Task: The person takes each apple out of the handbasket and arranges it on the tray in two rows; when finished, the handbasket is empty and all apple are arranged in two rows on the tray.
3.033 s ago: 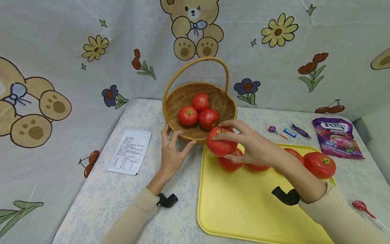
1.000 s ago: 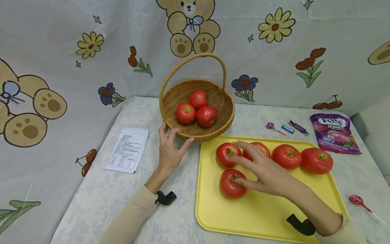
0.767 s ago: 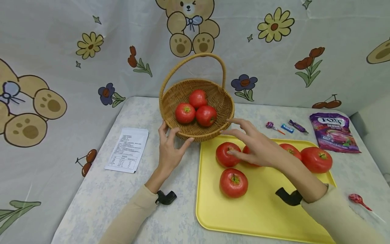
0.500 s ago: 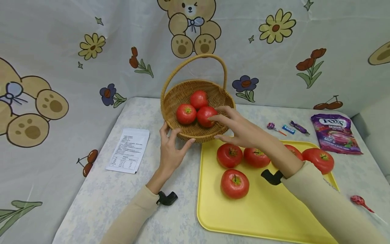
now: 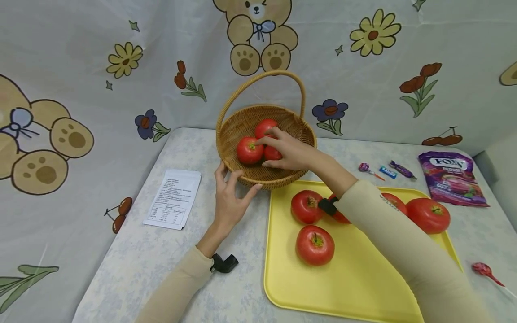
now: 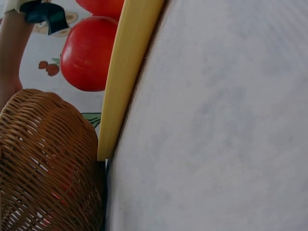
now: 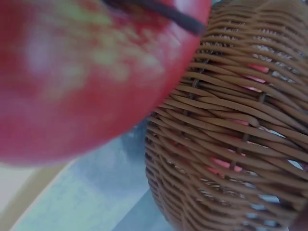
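Note:
My left hand (image 5: 230, 202) holds the front-left rim of a wicker basket (image 5: 278, 181), its thumb spread along the lower wall. The basket tips toward me, with three red apples inside. Over its right side reaches my right hand (image 5: 296, 154), fingers loosely bent, covering most of the front-right apple (image 5: 272, 154). Its fingertips overlap the left apple (image 5: 247, 151), just below the back apple (image 5: 264, 127). In the right wrist view, an apple (image 7: 96, 96) with a dark stem looms beside the woven wall (image 7: 231, 125). Neither hand shows in its own wrist view.
A yellow tray (image 5: 363, 278) with several apples lies right of the basket, under the right forearm (image 5: 383, 233). Behind it are a purple candy bag (image 5: 452, 177) and small sweets (image 5: 401, 169); a red lollipop (image 5: 482, 269) lies farther right. A white printed packet (image 5: 173, 199) lies at left.
Since three seconds ago, the right hand has set its apple down on the tray's front left, let go, and moved up and left over the basket. The left hand has stayed on the basket.

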`<action>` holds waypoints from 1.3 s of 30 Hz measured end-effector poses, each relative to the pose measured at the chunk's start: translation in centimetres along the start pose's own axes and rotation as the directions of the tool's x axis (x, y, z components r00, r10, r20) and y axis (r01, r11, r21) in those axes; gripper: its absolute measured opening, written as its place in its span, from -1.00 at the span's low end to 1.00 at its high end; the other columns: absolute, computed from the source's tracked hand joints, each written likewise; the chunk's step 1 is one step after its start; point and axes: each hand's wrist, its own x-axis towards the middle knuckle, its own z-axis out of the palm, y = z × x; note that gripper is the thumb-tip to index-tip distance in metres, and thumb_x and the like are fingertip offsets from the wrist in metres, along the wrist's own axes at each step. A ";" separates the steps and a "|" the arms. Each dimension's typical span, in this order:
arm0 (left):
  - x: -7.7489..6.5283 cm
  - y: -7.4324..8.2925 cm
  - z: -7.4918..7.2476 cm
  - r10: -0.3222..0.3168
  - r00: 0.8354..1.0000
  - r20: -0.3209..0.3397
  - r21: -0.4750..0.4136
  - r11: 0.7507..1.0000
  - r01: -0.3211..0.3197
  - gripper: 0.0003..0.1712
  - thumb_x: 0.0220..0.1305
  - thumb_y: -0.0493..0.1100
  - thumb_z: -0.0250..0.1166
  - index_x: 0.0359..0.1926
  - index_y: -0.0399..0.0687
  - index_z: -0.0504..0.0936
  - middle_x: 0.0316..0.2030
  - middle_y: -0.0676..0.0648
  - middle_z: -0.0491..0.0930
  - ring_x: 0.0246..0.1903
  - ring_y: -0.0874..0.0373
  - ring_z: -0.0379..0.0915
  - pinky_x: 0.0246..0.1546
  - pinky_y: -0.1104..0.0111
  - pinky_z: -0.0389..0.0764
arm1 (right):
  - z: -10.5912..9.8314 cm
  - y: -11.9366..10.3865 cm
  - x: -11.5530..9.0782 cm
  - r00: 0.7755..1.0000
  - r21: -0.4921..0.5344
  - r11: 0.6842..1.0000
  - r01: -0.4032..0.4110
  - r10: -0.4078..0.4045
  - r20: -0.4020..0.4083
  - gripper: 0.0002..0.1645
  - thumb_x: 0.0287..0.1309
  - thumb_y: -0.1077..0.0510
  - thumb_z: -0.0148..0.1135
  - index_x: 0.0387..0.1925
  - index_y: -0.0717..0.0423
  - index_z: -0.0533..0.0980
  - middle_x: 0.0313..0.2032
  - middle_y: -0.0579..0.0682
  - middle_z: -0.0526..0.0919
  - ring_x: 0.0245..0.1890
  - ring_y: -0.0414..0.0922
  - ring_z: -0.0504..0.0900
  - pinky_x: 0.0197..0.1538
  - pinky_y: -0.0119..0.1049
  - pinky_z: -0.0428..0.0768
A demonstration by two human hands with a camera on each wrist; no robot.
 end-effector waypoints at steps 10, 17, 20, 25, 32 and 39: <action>-0.1 0.2 0.2 0.022 1.000 -0.005 0.005 1.000 -0.022 -0.38 0.17 0.22 0.38 -0.02 -0.19 0.51 0.43 -0.31 -0.01 0.35 -0.31 0.13 0.11 -0.14 0.47 | 0.6 1.3 3.1 0.994 0.000 0.998 -0.069 0.068 0.082 -0.30 0.18 -0.05 0.37 0.33 -0.07 0.38 0.32 0.22 0.24 0.29 0.18 0.35 0.30 0.10 0.36; -0.2 0.1 0.2 0.019 1.000 -0.005 0.004 1.000 -0.019 -0.37 0.17 0.24 0.37 -0.03 -0.18 0.51 0.40 -0.39 0.01 0.38 -0.27 0.10 0.13 -0.12 0.47 | 1.3 1.7 4.8 0.990 -0.014 0.998 -0.067 0.068 0.124 -0.32 0.19 -0.04 0.37 0.32 -0.10 0.39 0.32 0.20 0.24 0.25 0.14 0.40 0.30 0.09 0.38; -0.2 0.2 0.1 0.011 1.000 -0.006 0.008 1.000 -0.011 -0.38 0.16 0.21 0.39 -0.03 -0.18 0.51 0.40 -0.40 0.01 0.38 -0.25 0.10 0.14 -0.10 0.47 | 1.5 1.5 5.2 0.986 -0.030 0.998 -0.056 0.060 0.153 -0.32 0.20 -0.03 0.36 0.33 -0.09 0.38 0.33 0.19 0.23 0.29 0.14 0.35 0.32 0.10 0.35; -0.2 0.2 0.0 0.010 1.000 -0.010 0.004 1.000 -0.010 -0.40 0.15 0.19 0.41 -0.02 -0.17 0.51 0.43 -0.32 -0.01 0.38 -0.28 0.09 0.13 -0.09 0.49 | 1.6 1.3 5.4 0.984 -0.039 0.998 -0.044 0.050 0.173 -0.30 0.20 -0.02 0.36 0.34 -0.08 0.36 0.37 0.21 0.19 0.36 0.15 0.27 0.35 0.11 0.31; 0.1 0.0 -0.1 0.014 1.000 -0.006 0.016 1.000 -0.014 -0.36 0.16 0.24 0.38 -0.02 -0.18 0.51 0.41 -0.35 0.00 0.38 -0.27 0.10 0.13 -0.09 0.49 | 1.5 1.3 5.0 0.985 -0.052 0.998 -0.031 0.039 0.167 -0.30 0.17 0.04 0.39 0.32 -0.07 0.38 0.32 0.21 0.22 0.30 0.15 0.33 0.31 0.08 0.37; 0.1 -0.1 -0.1 0.002 1.000 0.002 0.014 1.000 -0.002 -0.40 0.15 0.17 0.42 -0.02 -0.17 0.51 0.41 -0.36 0.00 0.37 -0.26 0.10 0.13 -0.10 0.48 | 1.6 1.3 5.3 0.977 -0.080 0.996 -0.041 0.057 0.208 -0.30 0.20 0.01 0.37 0.34 -0.09 0.36 0.34 0.21 0.20 0.29 0.15 0.35 0.30 0.08 0.38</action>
